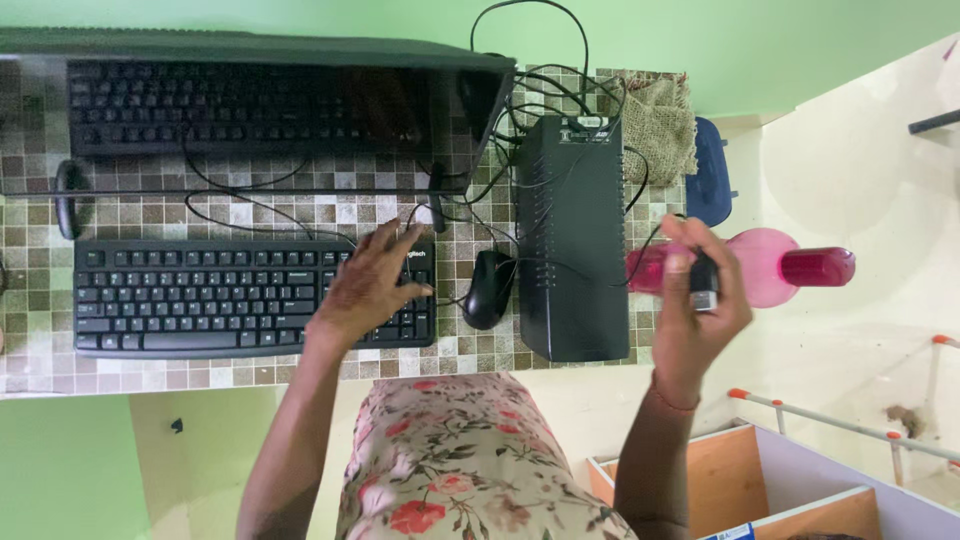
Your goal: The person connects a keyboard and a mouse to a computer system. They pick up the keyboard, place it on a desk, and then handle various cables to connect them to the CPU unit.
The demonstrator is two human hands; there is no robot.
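My left hand (368, 285) rests with spread fingers on the right end of a black keyboard (210, 297) on a tiled desk (300, 205). Raised to the right of the desk edge, my right hand (698, 312) pinches a small black plug with a metal end (704, 282), and a black cable runs from it toward the desk. A black mouse (489, 288) lies between the keyboard and a tall black box unit (573, 235). The dark monitor (250, 105) stands behind the keyboard and mirrors it.
Tangled black cables (530, 90) run behind the box unit. A pink bottle (770, 266) lies past my right hand. Sackcloth (660, 125) and a blue object (710, 170) sit at the desk's right end. A wooden box (760, 480) and a white rail (850, 425) stand below right.
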